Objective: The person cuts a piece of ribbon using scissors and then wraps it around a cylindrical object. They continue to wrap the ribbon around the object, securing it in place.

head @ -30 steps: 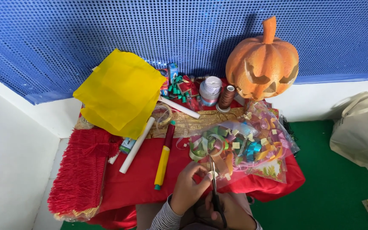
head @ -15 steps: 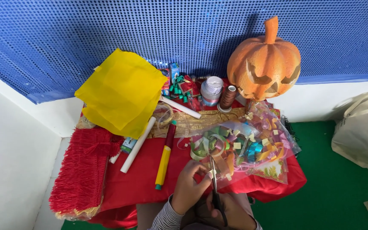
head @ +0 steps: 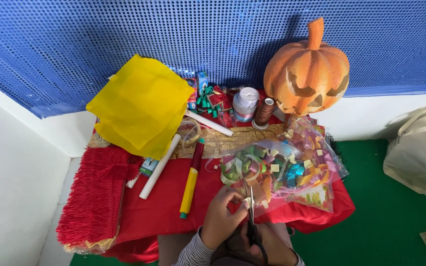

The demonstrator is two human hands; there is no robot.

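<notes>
A small table draped in red cloth stands against a blue perforated wall. On its far right corner sits a carved orange pumpkin, face toward the camera. At the far left lies a crumpled sheet of yellow tissue paper, and a red fringed cloth hangs over the left edge. A clear plastic bag of coloured ribbon curls covers the right half of the tabletop. A yellow and red glue stick tube lies on the cloth with its long axis nearly front to back, tilted slightly right at the far end, beside a white paper roll slanting the same way.

At the near edge, dark-handled metal scissors stand almost straight away from the person, blades pointing at the bag, handles low toward the body. The right hand is wrapped into the handles, knuckles up. The left hand, wrist in a striped sleeve, reaches in from the lower left, fingers curled and pinching a small pale paper scrap against the blades.
</notes>
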